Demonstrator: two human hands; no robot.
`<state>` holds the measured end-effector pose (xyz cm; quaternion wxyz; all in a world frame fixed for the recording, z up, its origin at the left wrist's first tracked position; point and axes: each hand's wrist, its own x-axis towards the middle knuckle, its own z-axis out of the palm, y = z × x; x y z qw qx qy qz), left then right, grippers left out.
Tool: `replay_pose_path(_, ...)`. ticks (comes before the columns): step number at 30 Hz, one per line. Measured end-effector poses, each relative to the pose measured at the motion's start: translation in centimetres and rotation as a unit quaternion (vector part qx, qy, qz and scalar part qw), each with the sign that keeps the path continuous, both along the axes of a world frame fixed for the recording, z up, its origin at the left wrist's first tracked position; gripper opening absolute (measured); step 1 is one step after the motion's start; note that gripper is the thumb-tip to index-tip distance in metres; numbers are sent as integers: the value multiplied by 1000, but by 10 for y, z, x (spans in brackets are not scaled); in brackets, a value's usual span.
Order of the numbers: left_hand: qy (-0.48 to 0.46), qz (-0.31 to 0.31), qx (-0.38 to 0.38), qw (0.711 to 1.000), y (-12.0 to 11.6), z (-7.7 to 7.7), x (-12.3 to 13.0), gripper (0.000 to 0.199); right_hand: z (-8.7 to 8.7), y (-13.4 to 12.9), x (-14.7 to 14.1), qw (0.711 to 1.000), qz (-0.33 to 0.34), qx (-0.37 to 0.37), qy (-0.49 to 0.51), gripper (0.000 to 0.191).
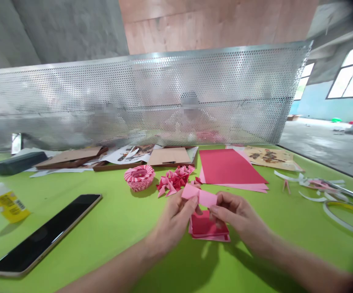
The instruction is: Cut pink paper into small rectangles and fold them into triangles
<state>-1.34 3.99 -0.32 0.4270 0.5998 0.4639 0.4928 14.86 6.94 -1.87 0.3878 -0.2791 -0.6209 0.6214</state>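
Note:
A small pink paper strip (207, 198), creased near its middle, is held up between both hands. My left hand (179, 211) pinches its left end, thumb in front. My right hand (233, 211) grips the right end between thumb and fingers. Beneath them lies a stack of small red and pink paper pieces (208, 225) on the green table (118, 244). Just beyond the hands is a heap of folded pink and red paper pieces (174, 181). Left of that heap stands a round pink and red paper basket (139, 178).
Large red sheets (231, 167) lie behind the hands. At left are a phone (46, 232), a glue bottle (8, 202) and a dark case (19, 162). Paper scraps (323, 185) and a tape ring (344, 217) lie right. A perforated metal panel (152, 97) rises behind.

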Motion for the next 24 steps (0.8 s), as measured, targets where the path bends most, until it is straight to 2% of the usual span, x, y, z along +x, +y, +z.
replay_pose_path(8, -68, 33, -44, 996, 1, 5, 1, 19, 6, -6, 3, 997, -3, 60, -47, 17)
replay_pose_path(11, -79, 30, -49, 995, 3, 3, -1, 20, 7, -4, 6, 985, -57, 138, -88, 14)
replay_pose_path(13, -83, 23, -51, 995, 4, 2, -2, 21, 4, -2, 7, 957, -112, 240, -122, 12)
replay_pose_path(14, -85, 16, -51, 995, 5, 1, -3, 22, 3, 0, 7, 935, -132, 301, -132, 18)
replay_pose_path(17, -79, -18, -52, 995, 6, 0, -3, 25, 1, 2, 9, 866, -144, 458, -144, 30)
replay_pose_path(20, -61, -47, -59, 995, 5, 0, -2, 29, 2, 2, 11, 829, -110, 520, -171, 23)
replay_pose_path(24, -58, -56, -73, 994, 3, 1, -1, 23, 4, 1, 14, 813, -91, 542, -191, 15)
